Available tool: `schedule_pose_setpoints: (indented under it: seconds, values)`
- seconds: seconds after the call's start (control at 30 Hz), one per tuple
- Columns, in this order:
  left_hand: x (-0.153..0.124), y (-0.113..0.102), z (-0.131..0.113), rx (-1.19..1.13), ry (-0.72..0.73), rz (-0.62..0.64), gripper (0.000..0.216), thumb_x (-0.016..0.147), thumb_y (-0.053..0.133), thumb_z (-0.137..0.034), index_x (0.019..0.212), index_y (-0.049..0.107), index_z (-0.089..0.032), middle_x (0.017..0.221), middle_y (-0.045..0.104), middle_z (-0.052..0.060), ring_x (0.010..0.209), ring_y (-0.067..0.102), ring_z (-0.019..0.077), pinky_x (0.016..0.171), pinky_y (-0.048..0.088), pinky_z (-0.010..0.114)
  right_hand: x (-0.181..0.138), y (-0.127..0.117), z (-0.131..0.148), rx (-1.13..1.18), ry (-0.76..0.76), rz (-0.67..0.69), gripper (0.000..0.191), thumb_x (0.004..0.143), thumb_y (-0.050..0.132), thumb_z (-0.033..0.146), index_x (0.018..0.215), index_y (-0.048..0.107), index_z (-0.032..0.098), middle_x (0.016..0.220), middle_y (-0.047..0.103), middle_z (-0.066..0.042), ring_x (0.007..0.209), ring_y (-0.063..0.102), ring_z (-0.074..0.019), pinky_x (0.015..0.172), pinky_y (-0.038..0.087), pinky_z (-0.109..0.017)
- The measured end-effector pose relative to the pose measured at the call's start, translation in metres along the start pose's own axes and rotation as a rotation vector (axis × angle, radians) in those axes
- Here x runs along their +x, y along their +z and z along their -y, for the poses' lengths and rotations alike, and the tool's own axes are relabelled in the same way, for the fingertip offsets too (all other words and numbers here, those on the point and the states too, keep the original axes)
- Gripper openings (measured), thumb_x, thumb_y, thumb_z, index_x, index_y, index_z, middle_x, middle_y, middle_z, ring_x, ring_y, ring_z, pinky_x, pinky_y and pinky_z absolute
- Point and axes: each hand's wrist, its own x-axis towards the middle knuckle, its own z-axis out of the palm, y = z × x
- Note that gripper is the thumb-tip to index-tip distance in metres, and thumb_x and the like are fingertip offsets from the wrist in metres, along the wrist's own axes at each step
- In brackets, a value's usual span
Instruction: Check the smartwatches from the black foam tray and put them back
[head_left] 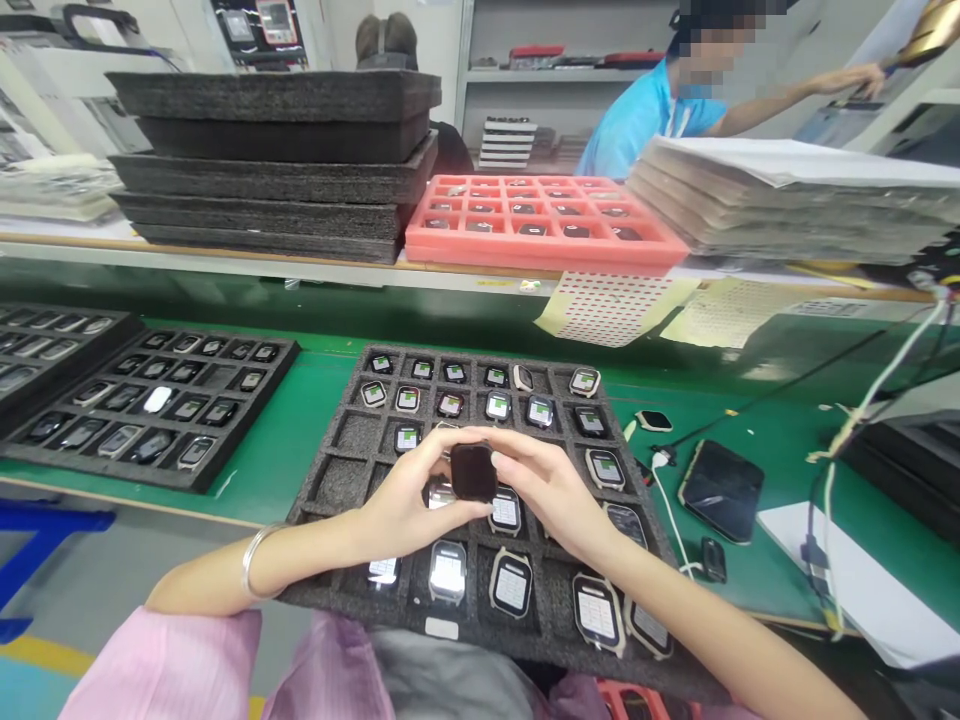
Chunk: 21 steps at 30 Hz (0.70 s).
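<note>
The left hand point(409, 500) and right hand point(551, 485) — both curled in close — hold a dark-screened smartwatch point(472, 472) between them above the black foam tray point(341, 485).

A flat green bench top point(322, 377) is carrying a wide black foam tray point(356, 435) divided into squarish compartments, whose near edge is jutting past the bench's front. Left of it, a second black foam tray point(245, 425) is lying. To the right, a small dark rounded-square watch point(655, 421), a glossy black rectangular device point(724, 490), a small black oblong piece point(714, 560) and a white paper sheet point(862, 590) are resting.
</note>
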Motion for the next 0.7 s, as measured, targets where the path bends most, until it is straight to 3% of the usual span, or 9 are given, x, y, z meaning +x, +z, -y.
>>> schedule_pose_setpoints:
  seconds: [0.1, 0.17, 0.27, 0.43, 0.7]
  values:
    - [0.000, -0.004, -0.001, 0.319, 0.181, -0.086, 0.054, 0.073, 0.075, -0.032, 0.120, 0.051, -0.027, 0.116, 0.046, 0.009, 0.111, 0.048, 0.0268, 0.089, 0.046, 0.041, -0.002, 0.001, -0.003, 0.101, -0.005, 0.067, 0.032, 0.089, 0.061, 0.031, 0.121, 0.060, 0.028, 0.128, 0.058, -0.006, 0.118, 0.053, -0.0241, 0.103, 0.039, -0.044]
    - [0.001, -0.005, 0.000, 0.384, 0.252, -0.101, 0.055, 0.072, 0.076, -0.037, 0.121, 0.052, -0.026, 0.117, 0.043, 0.010, 0.113, 0.045, 0.0285, 0.091, 0.044, 0.044, -0.004, 0.004, -0.004, 0.242, 0.011, 0.129, 0.038, 0.089, 0.061, 0.037, 0.126, 0.056, 0.028, 0.123, 0.061, -0.008, 0.110, 0.059, -0.0246, 0.097, 0.044, -0.045]
    - [0.002, -0.002, 0.002, 0.365, 0.313, -0.098, 0.058, 0.071, 0.076, -0.039, 0.122, 0.052, -0.026, 0.120, 0.042, 0.011, 0.115, 0.043, 0.0295, 0.095, 0.040, 0.047, -0.006, 0.008, -0.005, 0.381, -0.009, 0.198, 0.045, 0.090, 0.060, 0.038, 0.132, 0.050, 0.026, 0.110, 0.067, -0.010, 0.097, 0.066, -0.0236, 0.085, 0.051, -0.043]
    - [0.001, 0.005, 0.006, 0.306, 0.336, -0.105, 0.062, 0.069, 0.077, -0.038, 0.124, 0.050, -0.027, 0.119, 0.045, 0.011, 0.114, 0.046, 0.0291, 0.094, 0.042, 0.048, -0.007, 0.008, -0.010, 0.365, -0.111, 0.208, 0.040, 0.091, 0.059, 0.034, 0.129, 0.053, 0.024, 0.097, 0.070, -0.009, 0.087, 0.067, -0.0210, 0.077, 0.052, -0.036]
    - [0.000, 0.006, 0.009, 0.258, 0.345, -0.079, 0.062, 0.071, 0.077, -0.035, 0.125, 0.048, -0.027, 0.119, 0.044, 0.011, 0.114, 0.044, 0.0284, 0.096, 0.040, 0.048, -0.008, 0.010, -0.005, 0.434, -0.020, 0.234, 0.044, 0.086, 0.065, 0.035, 0.127, 0.055, 0.022, 0.091, 0.069, -0.009, 0.082, 0.066, -0.0196, 0.075, 0.051, -0.034]
